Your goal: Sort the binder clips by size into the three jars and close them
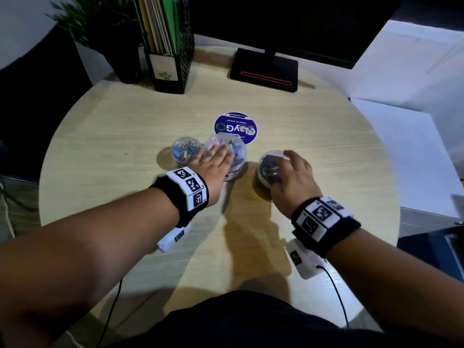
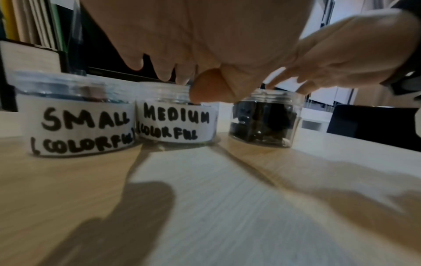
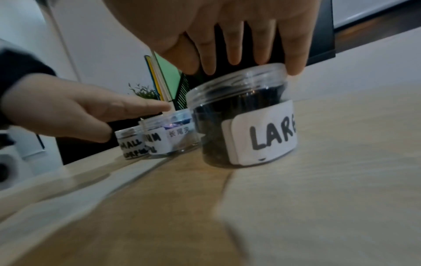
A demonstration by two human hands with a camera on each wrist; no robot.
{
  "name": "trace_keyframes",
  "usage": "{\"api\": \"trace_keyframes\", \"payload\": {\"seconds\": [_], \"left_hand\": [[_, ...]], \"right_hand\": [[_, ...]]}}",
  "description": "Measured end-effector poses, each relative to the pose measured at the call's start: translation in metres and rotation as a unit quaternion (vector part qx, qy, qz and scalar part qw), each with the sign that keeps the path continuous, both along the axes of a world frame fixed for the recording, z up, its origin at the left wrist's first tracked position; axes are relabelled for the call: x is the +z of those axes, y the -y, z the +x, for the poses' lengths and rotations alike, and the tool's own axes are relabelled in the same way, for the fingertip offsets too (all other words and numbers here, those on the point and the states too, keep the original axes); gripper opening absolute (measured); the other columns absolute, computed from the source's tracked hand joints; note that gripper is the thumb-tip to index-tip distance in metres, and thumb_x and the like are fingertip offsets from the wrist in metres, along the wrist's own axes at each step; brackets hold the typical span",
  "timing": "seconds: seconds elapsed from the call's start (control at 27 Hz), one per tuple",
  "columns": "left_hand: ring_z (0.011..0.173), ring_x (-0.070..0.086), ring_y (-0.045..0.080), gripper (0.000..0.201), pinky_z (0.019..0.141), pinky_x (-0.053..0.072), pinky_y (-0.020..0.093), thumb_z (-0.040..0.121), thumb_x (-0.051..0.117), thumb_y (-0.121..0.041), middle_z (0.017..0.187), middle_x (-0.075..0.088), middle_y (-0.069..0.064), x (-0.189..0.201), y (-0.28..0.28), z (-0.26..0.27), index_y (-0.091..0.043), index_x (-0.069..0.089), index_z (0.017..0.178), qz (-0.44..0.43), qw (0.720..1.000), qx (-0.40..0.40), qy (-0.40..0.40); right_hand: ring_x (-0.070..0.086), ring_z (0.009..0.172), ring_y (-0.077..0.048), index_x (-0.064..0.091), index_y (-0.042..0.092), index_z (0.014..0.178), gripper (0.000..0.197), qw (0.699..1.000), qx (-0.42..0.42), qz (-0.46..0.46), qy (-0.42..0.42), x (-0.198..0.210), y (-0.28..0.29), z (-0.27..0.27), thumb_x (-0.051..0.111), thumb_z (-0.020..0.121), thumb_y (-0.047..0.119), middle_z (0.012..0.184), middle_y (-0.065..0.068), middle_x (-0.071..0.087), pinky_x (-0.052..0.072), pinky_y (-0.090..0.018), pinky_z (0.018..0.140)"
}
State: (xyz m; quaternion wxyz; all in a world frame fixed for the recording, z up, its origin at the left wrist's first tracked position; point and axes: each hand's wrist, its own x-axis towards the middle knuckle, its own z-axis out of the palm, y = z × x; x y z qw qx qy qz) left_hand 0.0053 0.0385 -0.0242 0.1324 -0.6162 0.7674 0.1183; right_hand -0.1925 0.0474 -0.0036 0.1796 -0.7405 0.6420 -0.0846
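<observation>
Here, on the round wooden table [image 1: 105, 136], three clear plastic jars stand in a row in front of me. Farthest left is the small jar [image 1: 186, 153], its paper label reading "SMALL (COLORFUL", with colourful binder clips [image 1: 184, 151] showing through the top; its lid is on and nothing touches it. Just beside it, almost touching, is the medium jar [image 2: 176, 115], labelled "MEDIUM (COLORFUL". My left hand [image 1: 213, 162] lies over its top with the fingers stretched out nearly straight, the thumb [image 2: 209, 86] down at the near rim; I cannot tell whether the palm presses the lid or merely hovers on it. A little apart to the right stands the large jar [image 3: 241, 124], label starting "LAR", packed with dark clips [image 3: 214, 129]. My right hand [image 1: 292, 177] is over it, fingers [image 3: 293, 59] curved down round the edge of its clear lid [image 3: 237, 81], grasping it from above.

Behind the jars lies a blue round sticker [image 1: 236, 127]. At the table's far edge are a potted plant [image 1: 100, 28], a black mesh file holder [image 1: 170, 46] with folders, and a monitor stand [image 1: 263, 71].
</observation>
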Motion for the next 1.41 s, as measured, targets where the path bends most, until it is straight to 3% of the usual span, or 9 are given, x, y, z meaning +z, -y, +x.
{"api": "trace_keyframes", "payload": {"seconds": [0.15,0.26,0.41,0.56,0.7,0.89,1.19,1.3,1.41], "left_hand": [[0.144,-0.018,0.022,0.075,0.115,-0.01,0.04,0.09,0.034,-0.01,0.156,-0.02,0.004,-0.009,-0.005,-0.009,-0.015,-0.014,0.148,-0.02,0.999,-0.012,0.024],[0.144,-0.017,0.025,0.075,0.117,-0.008,0.042,0.09,0.035,-0.012,0.156,-0.019,0.006,-0.009,-0.012,-0.018,-0.013,-0.013,0.148,-0.021,1.0,0.001,0.008],[0.142,-0.021,0.023,0.074,0.117,-0.01,0.04,0.089,0.03,-0.012,0.155,-0.023,0.004,-0.003,-0.013,-0.023,-0.014,-0.016,0.147,-0.006,1.0,0.011,-0.003],[0.143,-0.02,0.022,0.078,0.116,-0.009,0.038,0.087,0.033,-0.01,0.155,-0.023,0.003,-0.002,-0.012,-0.019,-0.015,-0.017,0.147,0.002,1.0,0.005,0.003],[0.143,-0.019,0.022,0.076,0.117,-0.008,0.038,0.089,0.032,-0.01,0.155,-0.023,0.003,0.001,-0.012,-0.019,-0.015,-0.016,0.147,0.003,1.0,-0.003,0.003],[0.143,-0.019,0.023,0.075,0.117,-0.009,0.039,0.089,0.032,-0.013,0.155,-0.022,0.005,-0.003,-0.013,-0.02,-0.014,-0.017,0.147,-0.016,1.0,0.0,0.02],[0.144,-0.016,0.022,0.077,0.117,-0.008,0.04,0.086,0.032,-0.017,0.156,-0.019,0.003,-0.017,-0.014,-0.021,-0.015,-0.014,0.148,-0.066,0.998,0.015,0.014],[0.145,0.004,0.026,0.074,0.116,-0.005,0.04,0.078,0.007,-0.028,0.158,0.005,0.006,-0.031,-0.013,-0.019,-0.014,-0.002,0.149,-0.135,0.991,0.007,-0.007],[0.132,0.043,0.028,0.064,0.113,0.005,0.039,0.076,0.022,-0.024,0.136,0.052,0.01,-0.051,-0.012,-0.015,-0.01,0.033,0.137,-0.202,0.979,-0.018,-0.013]], "right_hand": [[0.019,0.141,-0.021,0.037,0.022,0.14,0.063,0.999,0.026,0.015,-0.023,-0.017,-0.018,-0.01,0.049,0.082,0.002,0.152,-0.003,0.025,0.022,-0.029,0.114],[0.021,0.141,-0.018,0.032,0.024,0.143,0.052,0.996,0.053,0.01,-0.065,-0.018,-0.013,-0.012,0.046,0.094,0.016,0.153,0.0,0.025,0.02,-0.026,0.113],[0.05,0.117,-0.024,0.055,0.021,0.123,0.037,0.993,0.064,-0.011,-0.101,0.003,0.011,-0.012,0.055,0.089,0.036,0.13,-0.002,0.055,0.04,-0.029,0.092],[0.053,0.104,-0.026,0.064,0.022,0.112,0.036,0.983,0.082,-0.008,-0.164,0.01,0.028,-0.009,0.055,0.087,0.046,0.112,-0.007,0.059,0.043,-0.03,0.085],[0.049,0.11,-0.025,0.066,0.02,0.112,0.036,0.984,0.085,-0.006,-0.16,0.008,0.037,-0.009,0.049,0.09,0.043,0.119,-0.005,0.057,0.043,-0.03,0.089],[0.037,0.133,-0.02,0.043,0.019,0.138,0.045,0.984,0.122,-0.014,-0.128,0.0,0.032,-0.012,0.047,0.094,0.03,0.146,0.001,0.04,0.033,-0.03,0.105],[0.009,0.144,-0.016,0.014,0.017,0.148,0.053,0.984,0.112,0.016,-0.137,-0.012,0.027,-0.01,0.033,0.099,0.018,0.157,-0.001,0.012,0.01,-0.026,0.115],[0.002,0.145,-0.015,0.007,0.016,0.149,0.058,0.981,0.118,0.024,-0.153,-0.009,0.022,-0.008,0.033,0.099,0.026,0.158,-0.001,0.004,0.002,-0.024,0.115],[-0.001,0.145,-0.017,0.004,0.012,0.149,0.061,0.982,0.12,0.001,-0.148,-0.012,0.018,-0.009,0.034,0.098,0.027,0.157,-0.003,0.001,-0.007,-0.021,0.111]]}}
